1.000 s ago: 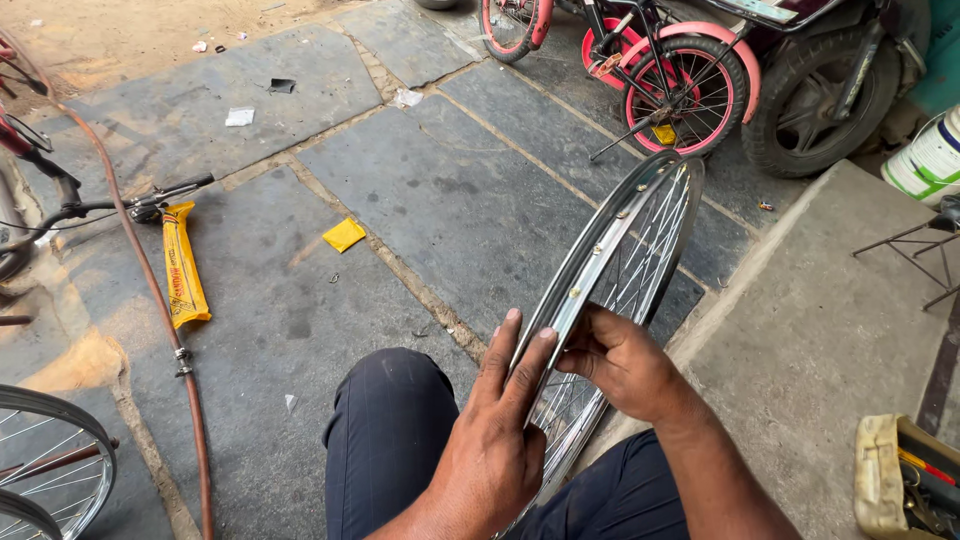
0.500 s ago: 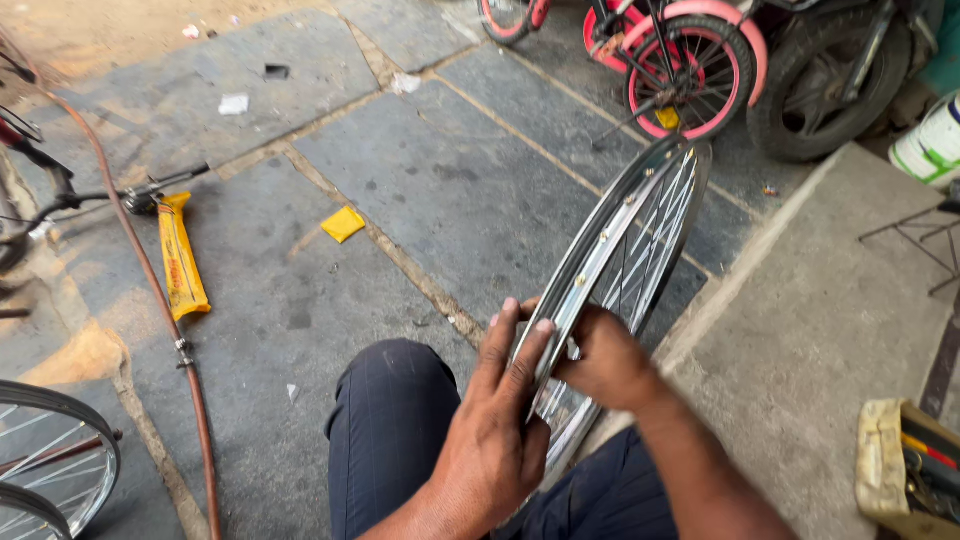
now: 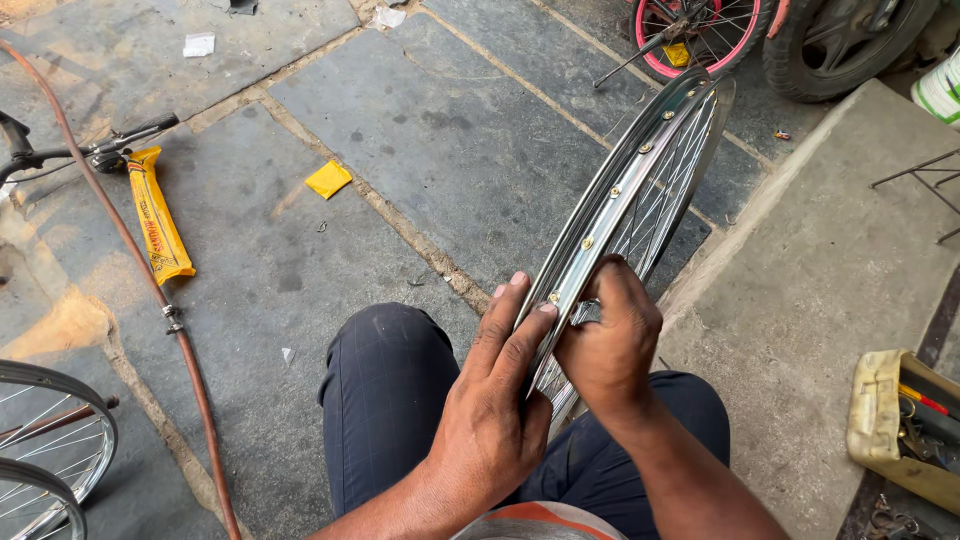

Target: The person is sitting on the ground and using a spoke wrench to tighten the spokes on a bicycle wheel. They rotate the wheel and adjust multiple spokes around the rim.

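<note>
Rim (image 3: 640,190) of a bare silver bicycle wheel stands on edge between the person's knees, tilted away toward the upper right, its row of spoke nipples showing along the inner channel and thin spokes crossing behind. Against the rim's near end the left hand (image 3: 490,400) lies with its fingers stretched nearly flat, fingertips pressed on the metal's left edge, so it steadies rather than wraps. Just right of the rim the right hand (image 3: 610,345) is curled closed, fingers pinched on something small at the spokes; what it pinches is hidden. Below the rim, dark blue trousers (image 3: 385,390) cover both bent legs. Left of the rim, on the grey stone floor (image 3: 440,130), lies a small yellow scrap (image 3: 328,179), and farther left a yellow wrapper (image 3: 157,218) beside a reddish hose (image 3: 150,290) that runs down the paving. Far left of the rim, a bicycle handlebar (image 3: 95,150) and parts of two more spoked wheels (image 3: 45,450) show at the edge. Beyond the rim's far end stand a pink-rimmed wheel (image 3: 700,45) and a thick black tyre (image 3: 850,50). Right of the rim, on a raised concrete slab (image 3: 820,260), sits a grimy yellowish box (image 3: 885,425) of tools.
</note>
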